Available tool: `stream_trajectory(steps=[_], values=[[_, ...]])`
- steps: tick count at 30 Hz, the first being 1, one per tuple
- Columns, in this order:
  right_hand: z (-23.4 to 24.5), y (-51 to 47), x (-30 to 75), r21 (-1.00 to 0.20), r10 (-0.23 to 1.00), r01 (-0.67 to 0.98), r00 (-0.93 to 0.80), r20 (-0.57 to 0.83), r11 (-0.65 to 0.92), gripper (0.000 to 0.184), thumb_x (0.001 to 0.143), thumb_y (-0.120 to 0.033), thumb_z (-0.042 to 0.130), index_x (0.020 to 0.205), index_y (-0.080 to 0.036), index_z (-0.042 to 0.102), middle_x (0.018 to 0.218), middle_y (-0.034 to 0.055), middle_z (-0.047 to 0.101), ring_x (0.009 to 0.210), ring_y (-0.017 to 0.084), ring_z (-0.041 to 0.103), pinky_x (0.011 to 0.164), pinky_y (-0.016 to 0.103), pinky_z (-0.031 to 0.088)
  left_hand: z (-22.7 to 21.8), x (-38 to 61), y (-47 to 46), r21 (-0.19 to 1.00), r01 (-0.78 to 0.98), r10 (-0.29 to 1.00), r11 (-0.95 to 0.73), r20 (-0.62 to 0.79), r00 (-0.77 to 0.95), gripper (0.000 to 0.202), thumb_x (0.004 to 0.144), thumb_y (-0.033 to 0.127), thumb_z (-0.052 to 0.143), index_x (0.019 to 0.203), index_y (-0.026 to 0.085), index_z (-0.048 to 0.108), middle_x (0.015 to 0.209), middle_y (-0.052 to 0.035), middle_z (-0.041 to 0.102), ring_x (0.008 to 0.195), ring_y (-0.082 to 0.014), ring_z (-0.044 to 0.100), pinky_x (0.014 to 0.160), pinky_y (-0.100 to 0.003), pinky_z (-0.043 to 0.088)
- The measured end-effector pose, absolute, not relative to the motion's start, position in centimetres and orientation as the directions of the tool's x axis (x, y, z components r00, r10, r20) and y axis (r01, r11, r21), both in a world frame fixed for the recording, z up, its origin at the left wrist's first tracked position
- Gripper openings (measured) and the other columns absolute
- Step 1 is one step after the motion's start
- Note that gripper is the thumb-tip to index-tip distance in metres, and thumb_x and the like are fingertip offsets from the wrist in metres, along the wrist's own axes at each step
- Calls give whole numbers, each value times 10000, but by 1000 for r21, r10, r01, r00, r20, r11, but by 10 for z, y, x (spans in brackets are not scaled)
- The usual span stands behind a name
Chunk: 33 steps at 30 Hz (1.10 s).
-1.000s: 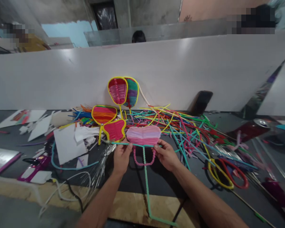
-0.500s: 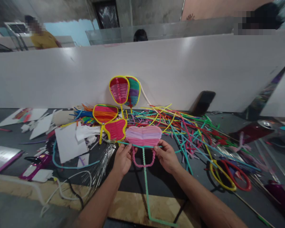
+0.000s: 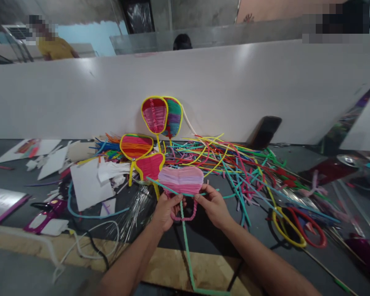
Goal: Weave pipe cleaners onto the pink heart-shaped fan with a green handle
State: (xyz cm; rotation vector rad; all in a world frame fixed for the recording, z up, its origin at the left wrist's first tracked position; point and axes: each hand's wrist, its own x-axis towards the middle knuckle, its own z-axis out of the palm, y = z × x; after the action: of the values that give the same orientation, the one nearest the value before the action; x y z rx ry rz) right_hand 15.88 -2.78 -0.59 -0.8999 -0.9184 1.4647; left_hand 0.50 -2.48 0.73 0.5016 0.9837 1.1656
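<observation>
Both hands hold a pink and lilac pipe-cleaner fan (image 3: 181, 179) upright above the near part of the table. My left hand (image 3: 166, 209) pinches its lower left edge, where a teal pipe cleaner (image 3: 160, 183) runs across and sticks out to the left. On the other side my right hand (image 3: 212, 204) grips the lower right edge, fingers closed. Below the fan hangs a twisted pink loop (image 3: 185, 219). A long light-green pipe cleaner (image 3: 187, 250) drops from the middle and bends to the right at its lower end.
Loose coloured pipe cleaners (image 3: 231, 160) spread behind and right. Yellow-rimmed fans (image 3: 155, 115) lean on the white partition (image 3: 80, 98). Scissors (image 3: 288, 230), a can (image 3: 333, 168) and a phone (image 3: 266, 131) lie right; white card (image 3: 91, 185), silver tinsel (image 3: 138, 209) and a purple glue gun (image 3: 47, 216) left.
The fan has shifted slightly left and down. My left hand has slid inward toward the light-green stem, and more of the teal pipe cleaner shows at the left.
</observation>
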Motion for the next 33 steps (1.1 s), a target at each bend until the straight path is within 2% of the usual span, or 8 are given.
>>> stream_trajectory(steps=[6, 10, 13, 17, 20, 24, 28, 33], values=[[0, -28, 160, -948, 998, -315, -63, -27, -46, 232, 693, -300, 728, 894, -217, 645, 831, -4, 625, 720, 131, 554, 644, 243, 454, 7, 6, -25, 771, -546, 926, 327, -376, 24, 373, 536, 197, 810, 842, 173, 597, 667, 42, 649, 548, -94, 605, 566, -221, 521], [3, -30, 159, -938, 999, -344, -1, -36, -34, 395, 673, -268, 744, 1032, -254, 580, 839, -4, 638, 741, 150, 591, 660, 271, 496, 8, 4, -24, 760, -577, 924, 300, -382, -23, 330, 525, 163, 797, 780, 158, 587, 612, 40, 639, 533, -91, 602, 575, -211, 515], [2, -31, 160, -923, 998, -384, 26, -51, -37, 497, 696, -285, 727, 1124, -292, 473, 877, -1, 649, 680, 152, 619, 578, 278, 506, 10, -1, -21, 757, -603, 923, 251, -375, -87, 296, 522, 156, 783, 733, 160, 574, 580, 45, 630, 523, -94, 602, 576, -216, 516], [-1, -28, 163, -876, 986, -478, 166, -27, 56, 488, 724, -311, 705, 1105, -341, 403, 900, -36, 628, 543, 107, 583, 467, 238, 451, 10, -9, -16, 751, -626, 908, 210, -387, -159, 252, 516, 181, 765, 664, 153, 563, 541, 39, 620, 514, -95, 601, 567, -210, 513], [-3, -27, 161, -846, 996, -531, 44, -77, -42, 421, 699, -338, 728, 1036, -293, 480, 884, -24, 609, 555, 93, 554, 475, 225, 431, 8, -9, -16, 743, -635, 910, 212, -387, -149, 247, 523, 186, 764, 664, 150, 565, 546, 40, 623, 515, -90, 602, 562, -201, 510], [-4, -30, 154, -880, 969, -425, -210, -132, -212, 304, 693, -428, 721, 843, -197, 593, 703, -10, 581, 562, 96, 505, 507, 221, 400, 8, -1, -21, 734, -635, 918, 241, -385, -98, 298, 517, 158, 780, 727, 164, 568, 574, 50, 632, 525, -94, 606, 564, -210, 514], [-5, -30, 152, -853, 960, -449, -203, -191, -265, 285, 738, -452, 673, 704, -191, 566, 594, -42, 504, 513, 79, 430, 515, 217, 360, 9, 7, -27, 740, -620, 923, 261, -379, -64, 344, 508, 148, 790, 774, 175, 573, 602, 50, 644, 532, -95, 609, 581, -210, 512], [-9, -27, 155, -869, 966, -437, -209, -152, -231, 287, 749, -447, 664, 678, -191, 557, 585, -46, 463, 525, 85, 410, 524, 219, 352, 7, 8, -27, 752, -607, 928, 257, -368, -62, 304, 532, 169, 787, 756, 180, 581, 606, 57, 638, 540, -93, 607, 592, -216, 505]])
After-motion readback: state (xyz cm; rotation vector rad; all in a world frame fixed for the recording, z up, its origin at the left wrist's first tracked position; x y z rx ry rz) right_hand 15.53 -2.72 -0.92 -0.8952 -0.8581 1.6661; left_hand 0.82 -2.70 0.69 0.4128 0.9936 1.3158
